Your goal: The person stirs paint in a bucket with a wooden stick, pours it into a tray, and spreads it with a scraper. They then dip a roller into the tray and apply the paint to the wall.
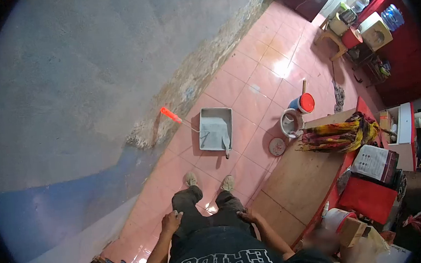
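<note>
My left hand [172, 220] is at my left thigh, its fingers curled against the dark trousers [191, 207]. On the other side, my right hand [248, 215] is closed at the right thigh, seemingly pinching the trouser cloth. In front of my feet lies a grey paint tray [231, 120], apart from both hands. A paint roller with an orange handle [171, 116] leans out of its left side; its head blends into the grey paint. A paintbrush [227, 147] rests across the tray's near edge.
A partly painted wall [79, 92] rises at the left. To the right are an open paint bucket [289, 123], a red-lidded tub [306, 103], a round lid [277, 146] and a wooden platform [298, 184] bearing a patterned cloth [337, 135]. A stool [331, 43] stands farther back.
</note>
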A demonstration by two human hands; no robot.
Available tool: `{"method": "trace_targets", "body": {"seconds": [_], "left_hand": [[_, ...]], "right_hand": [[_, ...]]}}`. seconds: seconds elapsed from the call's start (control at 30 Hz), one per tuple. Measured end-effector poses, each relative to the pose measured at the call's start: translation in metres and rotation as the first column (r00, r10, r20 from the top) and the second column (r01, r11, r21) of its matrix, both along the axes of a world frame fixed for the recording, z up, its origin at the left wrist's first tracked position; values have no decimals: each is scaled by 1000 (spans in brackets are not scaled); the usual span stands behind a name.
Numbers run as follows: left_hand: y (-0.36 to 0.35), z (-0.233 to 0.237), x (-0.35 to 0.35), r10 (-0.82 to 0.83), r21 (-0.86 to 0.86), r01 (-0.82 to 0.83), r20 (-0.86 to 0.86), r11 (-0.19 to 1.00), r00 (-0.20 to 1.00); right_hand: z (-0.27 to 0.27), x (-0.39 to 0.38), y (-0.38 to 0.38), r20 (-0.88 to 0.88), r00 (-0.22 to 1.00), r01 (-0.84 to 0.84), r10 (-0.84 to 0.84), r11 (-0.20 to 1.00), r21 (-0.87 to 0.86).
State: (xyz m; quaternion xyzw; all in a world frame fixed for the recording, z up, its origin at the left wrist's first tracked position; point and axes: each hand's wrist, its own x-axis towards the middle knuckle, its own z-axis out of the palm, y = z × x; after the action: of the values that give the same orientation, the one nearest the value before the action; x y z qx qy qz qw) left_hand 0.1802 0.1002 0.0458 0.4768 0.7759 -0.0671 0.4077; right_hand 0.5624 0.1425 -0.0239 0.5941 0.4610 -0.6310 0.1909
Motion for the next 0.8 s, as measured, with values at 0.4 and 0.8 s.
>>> {"method": "trace_targets", "body": {"seconds": [0.4, 0.8], "left_hand": [[83, 22, -4, -149, -59, 166, 231, 984, 962], [166, 14, 9, -168, -186, 202, 182, 961, 969]], "right_hand": [[23, 28, 21, 145, 986, -114, 84, 970, 213], [90, 15, 143, 69, 995, 56, -75, 969, 243]]}}
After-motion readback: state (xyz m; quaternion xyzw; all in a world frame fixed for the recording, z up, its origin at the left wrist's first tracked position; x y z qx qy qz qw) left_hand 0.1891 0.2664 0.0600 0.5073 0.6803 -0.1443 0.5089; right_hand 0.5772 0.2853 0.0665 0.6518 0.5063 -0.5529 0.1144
